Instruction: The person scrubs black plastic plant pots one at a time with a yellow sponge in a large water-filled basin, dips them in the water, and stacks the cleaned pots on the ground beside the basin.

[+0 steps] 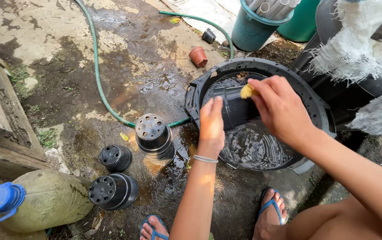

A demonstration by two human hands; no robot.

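The left hand (211,126) gripped a black plastic pot (235,106) on its side, fingers closed around the bottom end, holding it over the water in a wide black tub (320,111). The right hand (282,109) pressed a small yellow sponge (247,91) against the upper edge of that pot, its fingers pinched shut on the sponge. The pot sat just above the rippling water, near the tub's ten o'clock side.

As a judgement, the washing looked partly done. At about nine o'clock from the tub, three lots of black pots stood upside down on the wet concrete floor (142,62): a tall stack (154,138), a single small pot (116,158) and another stack lying tilted (113,191). These seemed to be finished and left to drain. The one in hand was being scrubbed. Two more small pots, one reddish (198,56) and one dark (208,35), lay on the floor at twelve o'clock beyond the tub, near a green hose (97,66); whether they awaited washing I could not tell.

A capped yellowish jug (44,200) lay at eight o'clock.
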